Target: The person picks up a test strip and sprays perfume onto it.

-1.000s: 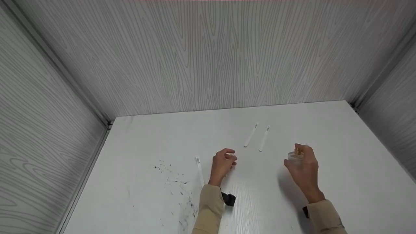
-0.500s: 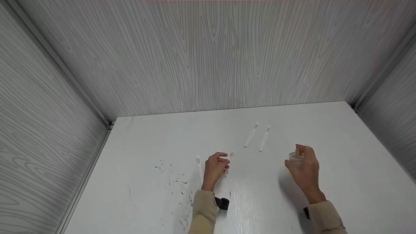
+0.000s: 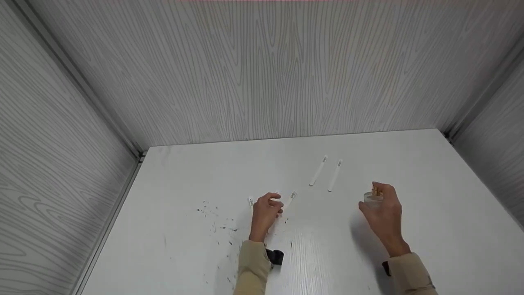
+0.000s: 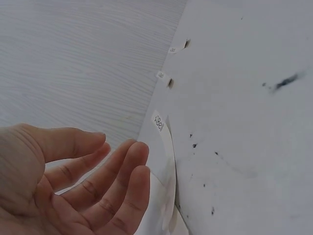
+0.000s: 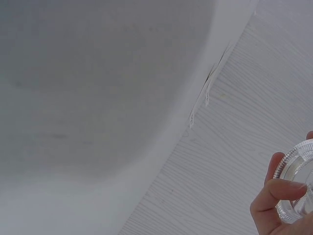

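Paper test strips (image 3: pixel 318 171) lie on the white tabletop (image 3: pixel 184 176), four of them in the head view. At left, dark flecks (image 3: pixel 230 229) spatter the surface. Just right of these is the leftmost strip (image 3: pixel 251 201), its printed end showing, its lower length hidden by the left hand (image 3: pixel 265 211). That hand's fingers are loosely bent; the left wrist view shows nothing gripped between them. Next comes a slanted strip (image 3: pixel 291 198), its lower end behind the fingers. A second ago the hand sat farther right and hid this strip; it has since drawn left, baring the printed end, so the strip now looks laid down rather than held, though contact at its hidden end cannot be told. Farther right and back, two strips (image 3: pixel 335 176) lie nearly parallel, apart. At far right, the right hand (image 3: pixel 383 215), almost unmoved, holds a clear glass bottle (image 3: pixel 368 199), a fingertip at its gold-coloured top (image 3: pixel 375 191).
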{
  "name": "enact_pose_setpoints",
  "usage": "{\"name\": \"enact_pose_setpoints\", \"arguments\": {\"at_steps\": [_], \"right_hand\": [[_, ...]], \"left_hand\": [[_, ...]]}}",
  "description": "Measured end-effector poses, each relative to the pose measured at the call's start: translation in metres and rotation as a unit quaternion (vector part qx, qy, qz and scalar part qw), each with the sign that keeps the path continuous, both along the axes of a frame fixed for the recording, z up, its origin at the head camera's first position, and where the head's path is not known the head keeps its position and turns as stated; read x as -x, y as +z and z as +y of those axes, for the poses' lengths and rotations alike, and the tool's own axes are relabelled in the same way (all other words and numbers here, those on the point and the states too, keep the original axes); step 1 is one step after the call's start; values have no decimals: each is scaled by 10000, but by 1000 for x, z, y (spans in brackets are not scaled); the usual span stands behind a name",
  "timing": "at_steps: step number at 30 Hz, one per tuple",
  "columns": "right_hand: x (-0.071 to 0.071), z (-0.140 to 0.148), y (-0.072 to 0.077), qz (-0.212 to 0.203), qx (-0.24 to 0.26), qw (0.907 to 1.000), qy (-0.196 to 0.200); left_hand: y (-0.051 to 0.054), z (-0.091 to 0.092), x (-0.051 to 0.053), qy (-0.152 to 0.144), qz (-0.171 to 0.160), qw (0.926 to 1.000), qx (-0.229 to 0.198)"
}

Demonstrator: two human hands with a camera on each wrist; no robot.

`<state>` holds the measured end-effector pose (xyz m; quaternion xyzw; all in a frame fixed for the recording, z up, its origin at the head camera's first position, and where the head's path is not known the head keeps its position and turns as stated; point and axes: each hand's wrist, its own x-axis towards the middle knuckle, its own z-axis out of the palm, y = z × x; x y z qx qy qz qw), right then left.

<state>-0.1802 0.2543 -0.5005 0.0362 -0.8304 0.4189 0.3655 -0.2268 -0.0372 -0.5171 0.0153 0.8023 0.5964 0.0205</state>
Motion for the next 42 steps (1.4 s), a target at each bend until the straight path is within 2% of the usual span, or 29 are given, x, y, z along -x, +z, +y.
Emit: {"name": "enact_pose_setpoints", "arguments": {"at_steps": [8, 12, 18, 26, 32, 42], "right_hand": [[-1, -2, 0, -37, 10, 10000, 0], [-1, -2, 1, -30, 4, 10000, -1], [0, -1, 0, -34, -9, 10000, -17], [-1, 0, 0, -123, 25, 9999, -20], [-1, 0, -1, -45, 47, 10000, 32], [-1, -1, -1, -113, 51, 9999, -20]], "left_hand": [[-2, -4, 2, 105, -108, 9996, 253], [-2, -8, 3, 82, -100, 9994, 309], [-7, -14, 7, 14, -76, 9994, 348], [-9, -18, 10, -120, -180, 9988, 438], [-9, -17, 11, -138, -70, 9971, 750], [-10, -15, 10, -94, -343, 9941, 1024]]}}
